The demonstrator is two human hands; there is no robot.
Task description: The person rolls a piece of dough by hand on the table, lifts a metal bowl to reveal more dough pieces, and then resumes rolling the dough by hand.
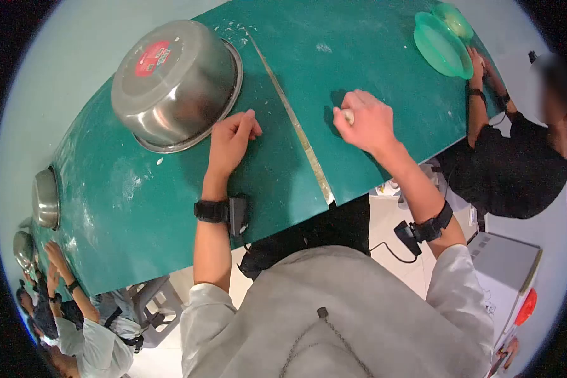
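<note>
My right hand (366, 123) is closed around a small pale piece of dough (348, 116), whose end shows between thumb and fingers, just above the green table. My left hand (232, 137) is closed, thumb laid against curled fingers; whatever it may hold is hidden. It is beside the rim of a large steel basin (198, 82), which lies upside down with a red sticker on its base. White flour-like smears dot the green tabletop (264, 170) around both hands.
A taped seam (290, 116) runs across the table between my hands. Green plastic bowls (444, 47) stand at the far right, near a co-worker's hands (477, 66). Smaller steel basins (46, 198) and other people's hands (58, 261) are at the left. A grey stool (157, 309) stands below.
</note>
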